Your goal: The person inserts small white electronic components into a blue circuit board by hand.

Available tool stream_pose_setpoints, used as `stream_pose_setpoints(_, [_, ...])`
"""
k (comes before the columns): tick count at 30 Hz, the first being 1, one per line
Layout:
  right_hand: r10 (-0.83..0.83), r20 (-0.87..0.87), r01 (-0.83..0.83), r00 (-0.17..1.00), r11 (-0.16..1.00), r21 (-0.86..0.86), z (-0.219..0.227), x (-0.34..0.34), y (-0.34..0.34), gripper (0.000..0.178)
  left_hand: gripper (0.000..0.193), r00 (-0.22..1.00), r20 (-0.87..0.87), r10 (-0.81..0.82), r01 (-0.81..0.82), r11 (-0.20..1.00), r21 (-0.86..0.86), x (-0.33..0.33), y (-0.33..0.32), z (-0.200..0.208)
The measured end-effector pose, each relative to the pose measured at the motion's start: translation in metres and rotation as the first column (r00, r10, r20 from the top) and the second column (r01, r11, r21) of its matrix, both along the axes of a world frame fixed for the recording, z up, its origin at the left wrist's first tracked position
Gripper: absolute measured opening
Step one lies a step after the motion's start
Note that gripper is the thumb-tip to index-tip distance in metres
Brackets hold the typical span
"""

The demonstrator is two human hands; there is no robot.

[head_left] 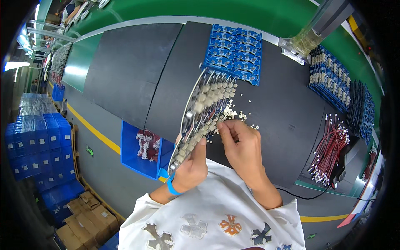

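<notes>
My left hand [192, 168], a blue band at its wrist, grips the near end of a circuit board panel [200, 104]. The panel stands tilted on edge, with rows of cream-white connectors along its face. Close to the panel's lower right side, my right hand [245, 151] has thumb and index finger pinched together. Whatever lies between those fingertips is too small to make out. Loose small white connectors [229, 112] are scattered on the black mat [283, 121] just beyond the right fingers. Behind the held panel lies a flat blue circuit board panel [234, 49].
Stacked blue boards with white connectors [330, 79] stand at the far right, beside more blue boards [361, 108]. Red wire bundles with white ends [330, 150] lie nearer. A blue bin [135, 156] sits left of me. A metal post [325, 25] rises at the back right.
</notes>
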State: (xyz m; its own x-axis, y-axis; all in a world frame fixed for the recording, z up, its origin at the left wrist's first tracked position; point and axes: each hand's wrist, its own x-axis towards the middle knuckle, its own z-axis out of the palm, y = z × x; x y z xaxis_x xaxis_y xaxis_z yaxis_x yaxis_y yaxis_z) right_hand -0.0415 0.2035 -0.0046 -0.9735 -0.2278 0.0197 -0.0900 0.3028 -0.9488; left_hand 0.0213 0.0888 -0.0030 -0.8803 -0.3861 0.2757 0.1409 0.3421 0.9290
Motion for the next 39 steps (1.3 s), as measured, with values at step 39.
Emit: stream_pose_setpoints(39, [0.099,0.458,0.141,0.884,0.876,-0.462,0.003,0.001,-0.05,0.008,0.032,0.974,0.028,-0.226,0.227,0.973,-0.035,-0.016,-0.049,-0.015])
